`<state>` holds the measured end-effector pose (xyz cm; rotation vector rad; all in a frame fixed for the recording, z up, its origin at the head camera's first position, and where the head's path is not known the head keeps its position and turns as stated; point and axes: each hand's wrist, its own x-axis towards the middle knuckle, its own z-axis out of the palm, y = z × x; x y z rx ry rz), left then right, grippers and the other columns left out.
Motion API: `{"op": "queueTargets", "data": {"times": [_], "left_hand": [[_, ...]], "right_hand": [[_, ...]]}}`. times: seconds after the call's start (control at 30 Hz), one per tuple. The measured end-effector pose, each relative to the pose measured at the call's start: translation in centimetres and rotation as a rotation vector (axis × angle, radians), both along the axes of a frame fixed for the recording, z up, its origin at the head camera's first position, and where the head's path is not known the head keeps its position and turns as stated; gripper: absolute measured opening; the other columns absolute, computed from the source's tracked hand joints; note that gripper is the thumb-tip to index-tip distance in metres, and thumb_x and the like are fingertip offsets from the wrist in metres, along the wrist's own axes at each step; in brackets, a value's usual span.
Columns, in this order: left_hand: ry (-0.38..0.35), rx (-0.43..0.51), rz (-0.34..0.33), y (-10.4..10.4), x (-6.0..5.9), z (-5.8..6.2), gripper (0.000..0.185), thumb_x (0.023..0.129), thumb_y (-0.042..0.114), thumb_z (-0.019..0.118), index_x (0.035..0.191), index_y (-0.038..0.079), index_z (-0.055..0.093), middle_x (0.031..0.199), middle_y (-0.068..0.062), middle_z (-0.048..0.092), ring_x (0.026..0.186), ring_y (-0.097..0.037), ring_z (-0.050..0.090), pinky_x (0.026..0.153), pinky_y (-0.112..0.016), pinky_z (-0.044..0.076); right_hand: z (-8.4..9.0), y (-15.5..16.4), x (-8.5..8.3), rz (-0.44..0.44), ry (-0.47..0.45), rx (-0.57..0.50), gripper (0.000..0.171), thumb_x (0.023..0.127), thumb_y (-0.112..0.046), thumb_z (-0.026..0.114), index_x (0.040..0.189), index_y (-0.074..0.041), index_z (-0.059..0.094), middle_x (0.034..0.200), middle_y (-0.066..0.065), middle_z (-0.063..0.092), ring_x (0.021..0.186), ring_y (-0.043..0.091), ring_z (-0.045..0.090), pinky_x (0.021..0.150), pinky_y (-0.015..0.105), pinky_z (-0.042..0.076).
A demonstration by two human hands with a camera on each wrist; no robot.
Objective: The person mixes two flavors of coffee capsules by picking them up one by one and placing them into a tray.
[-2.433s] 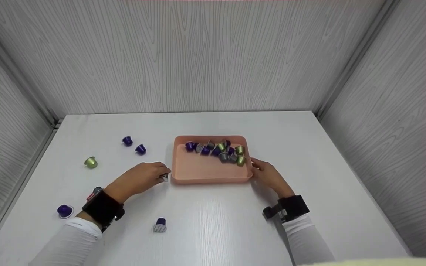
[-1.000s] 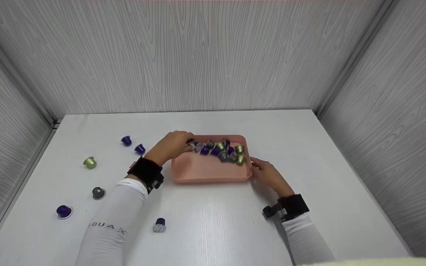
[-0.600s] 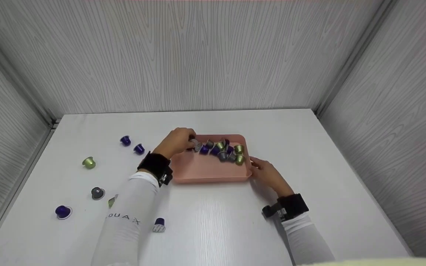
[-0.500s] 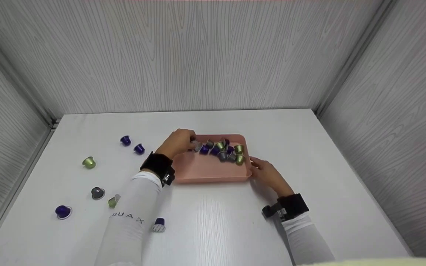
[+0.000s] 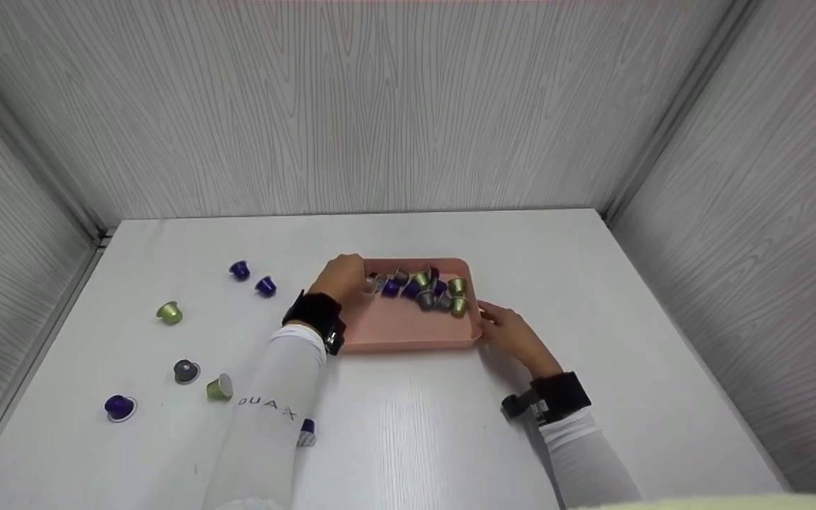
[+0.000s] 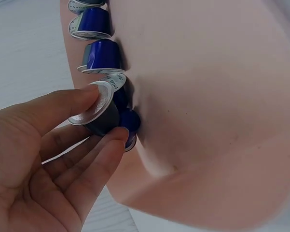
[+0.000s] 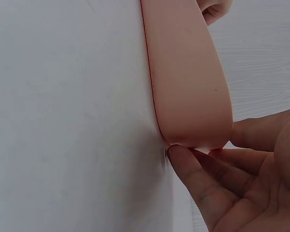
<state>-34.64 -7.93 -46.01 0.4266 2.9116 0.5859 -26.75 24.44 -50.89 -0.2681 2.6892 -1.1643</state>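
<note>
Capsules sit bunched along the far edge of a pink tray (image 5: 408, 329) at the middle of the white table (image 5: 592, 283). The person's left hand (image 5: 343, 278) reaches in over the tray's ten o'clock corner and pinches a dark capsule (image 6: 97, 113) between thumb and fingertips, foil end toward the thumb, right against the blue capsules (image 6: 99, 55) lined up by the wall. From the wrist view I cannot tell whether the pinched one rests on the tray floor or hangs just above it. The right hand (image 5: 514, 333) holds the tray's four o'clock corner, fingers (image 7: 198, 181) curled under the rim and steadying it.

Judging by the layout, the gathering looks more than half done: a dozen or so capsules are in the tray, while seven lie loose on the table. Two blue ones (image 5: 252, 278) sit at ten o'clock, a green one (image 5: 168, 312) at nine, a grey one (image 5: 185, 370), another green (image 5: 219, 387) and a blue (image 5: 119, 406) toward eight, and one (image 5: 307, 431) half hidden by the left sleeve at seven.
</note>
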Motion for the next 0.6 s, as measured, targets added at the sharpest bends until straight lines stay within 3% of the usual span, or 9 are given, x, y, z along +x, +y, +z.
{"op": "queueTargets", "data": {"times": [0.4,0.6], "left_hand": [[-0.016,-0.039,-0.002,0.26,0.09,-0.55,0.041,0.079,0.012,0.069,0.054,0.014,0.037,0.058,0.0,0.038,0.061,-0.024,0.042,0.065,-0.037,0.04],[-0.014,-0.025,0.001,0.15,0.3,-0.42,0.04,0.08,0.013,0.069,0.054,0.013,0.039,0.063,-0.004,0.046,0.065,-0.025,0.046,0.067,-0.038,0.043]], "right_hand": [[0.27,0.11,0.33,0.037,0.027,0.008,0.05,0.099,-0.01,0.049,0.147,0.0,0.041,0.13,0.026,0.057,0.114,0.032,0.058,0.095,0.045,0.046],[0.23,0.07,0.23,0.041,0.037,0.016,0.049,0.099,-0.011,0.049,0.146,0.0,0.042,0.13,0.025,0.057,0.116,0.033,0.057,0.096,0.046,0.045]]}}
